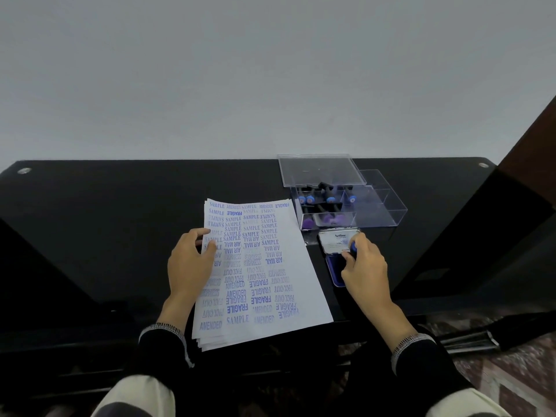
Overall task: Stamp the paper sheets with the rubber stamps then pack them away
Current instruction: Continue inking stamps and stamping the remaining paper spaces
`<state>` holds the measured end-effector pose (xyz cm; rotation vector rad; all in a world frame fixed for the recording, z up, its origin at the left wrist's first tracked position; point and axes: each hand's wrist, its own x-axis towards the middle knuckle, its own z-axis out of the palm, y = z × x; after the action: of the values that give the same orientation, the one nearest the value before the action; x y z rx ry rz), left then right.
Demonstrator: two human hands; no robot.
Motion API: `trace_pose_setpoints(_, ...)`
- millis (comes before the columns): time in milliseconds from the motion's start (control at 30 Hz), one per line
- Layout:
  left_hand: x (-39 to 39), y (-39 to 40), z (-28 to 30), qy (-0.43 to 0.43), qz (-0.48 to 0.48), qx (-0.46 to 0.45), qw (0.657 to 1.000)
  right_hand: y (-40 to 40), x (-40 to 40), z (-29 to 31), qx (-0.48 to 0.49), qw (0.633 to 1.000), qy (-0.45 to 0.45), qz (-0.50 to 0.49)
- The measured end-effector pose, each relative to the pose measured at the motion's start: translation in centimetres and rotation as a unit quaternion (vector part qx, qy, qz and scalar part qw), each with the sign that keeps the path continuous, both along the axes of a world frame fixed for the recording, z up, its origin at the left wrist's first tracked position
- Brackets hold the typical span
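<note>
A stack of white paper sheets [270,284] lies on the black table, its top sheet covered with blue stamped words. My left hand [191,263] rests flat on the stack's left edge, fingers spread, holding nothing. To the right of the stack, my right hand [362,266] grips a rubber stamp [352,246] with a blue knob. It holds the stamp over the open ink pad [335,270], whose white lid stands up behind. Several more stamps [319,200] lie inside a clear plastic box [376,212] behind the pad.
The box's clear lid [322,170] leans over its back part. The glossy black table [120,221] runs against a pale wall. A dark wooden piece [529,139] rises at the right. My knees and patterned floor [517,380] show below the table edge.
</note>
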<state>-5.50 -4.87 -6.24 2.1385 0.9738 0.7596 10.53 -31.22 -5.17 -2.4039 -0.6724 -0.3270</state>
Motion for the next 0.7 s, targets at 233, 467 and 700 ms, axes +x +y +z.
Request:
trace_pose_setpoints(233, -0.09, -0.23, 0.30, -0.006, 0.006, 0.011, 1.000, -0.14, 0.14, -0.07, 0.038, 0.998, 0.043, -0.013)
trace_pose_setpoints(467, 0.07, 0.13, -0.11, -0.026, -0.003, 0.002, 1.000, -0.14, -0.17, -0.19, 0.038, 0.999, 0.030, -0.018)
trace_pose_setpoints(700, 0.02, 0.02, 0.08, -0.026, -0.002, -0.003, 1.000, -0.14, -0.32, -0.31, 0.040, 0.998, 0.032, -0.023)
